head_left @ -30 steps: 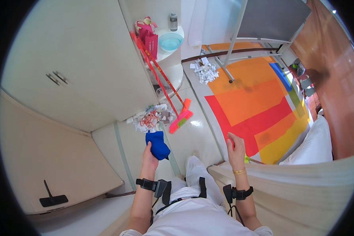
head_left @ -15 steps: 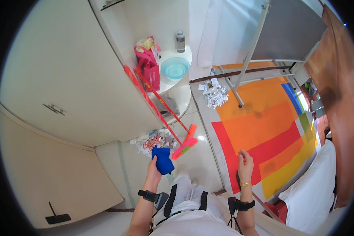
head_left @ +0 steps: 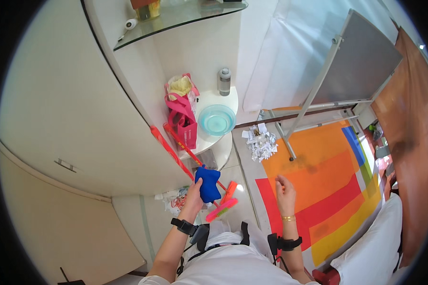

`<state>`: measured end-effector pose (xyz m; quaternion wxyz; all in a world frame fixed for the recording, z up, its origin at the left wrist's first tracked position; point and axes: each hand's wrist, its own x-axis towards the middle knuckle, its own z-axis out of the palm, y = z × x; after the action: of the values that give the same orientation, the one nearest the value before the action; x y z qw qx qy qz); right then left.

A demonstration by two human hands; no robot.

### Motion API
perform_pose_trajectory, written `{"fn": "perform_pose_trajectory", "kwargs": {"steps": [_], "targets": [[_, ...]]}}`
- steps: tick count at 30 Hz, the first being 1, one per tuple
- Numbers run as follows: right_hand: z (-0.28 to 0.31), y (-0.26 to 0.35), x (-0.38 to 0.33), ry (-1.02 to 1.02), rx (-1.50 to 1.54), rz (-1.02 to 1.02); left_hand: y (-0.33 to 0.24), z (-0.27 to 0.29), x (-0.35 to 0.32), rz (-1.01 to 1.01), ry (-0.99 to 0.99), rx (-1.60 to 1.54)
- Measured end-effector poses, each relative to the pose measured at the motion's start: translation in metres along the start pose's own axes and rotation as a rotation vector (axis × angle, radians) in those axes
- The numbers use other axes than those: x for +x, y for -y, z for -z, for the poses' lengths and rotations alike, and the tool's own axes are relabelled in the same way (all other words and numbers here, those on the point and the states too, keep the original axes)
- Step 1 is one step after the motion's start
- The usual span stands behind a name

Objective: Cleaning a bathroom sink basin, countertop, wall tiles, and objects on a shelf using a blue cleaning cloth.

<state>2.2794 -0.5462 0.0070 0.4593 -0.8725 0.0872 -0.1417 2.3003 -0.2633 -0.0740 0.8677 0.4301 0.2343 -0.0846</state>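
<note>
A blue cloth (head_left: 208, 185) hangs bunched in my left hand (head_left: 193, 195), thumb on top of it, in front of the broom handles. To the right, over the colorful floor mat, my right hand (head_left: 285, 195) hovers with its fingers loosely bent and nothing visible in them. Beyond the cloth, a light-blue transparent basin (head_left: 217, 119) rests on a white rounded shelf (head_left: 228, 97). Two brooms with red handles (head_left: 165, 145) lean beside that shelf, their pink and orange heads (head_left: 222, 210) on the floor.
A pink bag (head_left: 183, 121) and a grey clear bottle (head_left: 224, 81) stand on the shelf, below a glass shelf (head_left: 185, 21). Paper scraps (head_left: 260, 142) lie by the wheeled board's frame (head_left: 314, 90). More litter (head_left: 173, 202) sits near the cabinet (head_left: 66, 118). A white pillow (head_left: 371, 242) is at right.
My left hand has carried the blue cloth up and rightward, toward the shelf. My right hand has shifted slightly left. The view has tilted up, bringing the glass shelf into sight.
</note>
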Motion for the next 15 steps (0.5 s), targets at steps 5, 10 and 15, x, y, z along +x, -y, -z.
{"fn": "perform_pose_trajectory", "kwargs": {"steps": [5, 10, 15], "targets": [[-0.015, -0.018, 0.048, 0.083, -0.05, 0.034, -0.014, -0.007, 0.023, 0.091, 0.011, 0.013], [-0.041, -0.026, 0.127, 0.247, 0.005, 0.047, -0.047, -0.011, 0.035, 0.138, 0.037, 0.115], [-0.086, -0.019, 0.201, 0.496, 0.007, 0.312, -0.042, -0.053, 0.051, 0.05, -0.202, -0.026]]}}
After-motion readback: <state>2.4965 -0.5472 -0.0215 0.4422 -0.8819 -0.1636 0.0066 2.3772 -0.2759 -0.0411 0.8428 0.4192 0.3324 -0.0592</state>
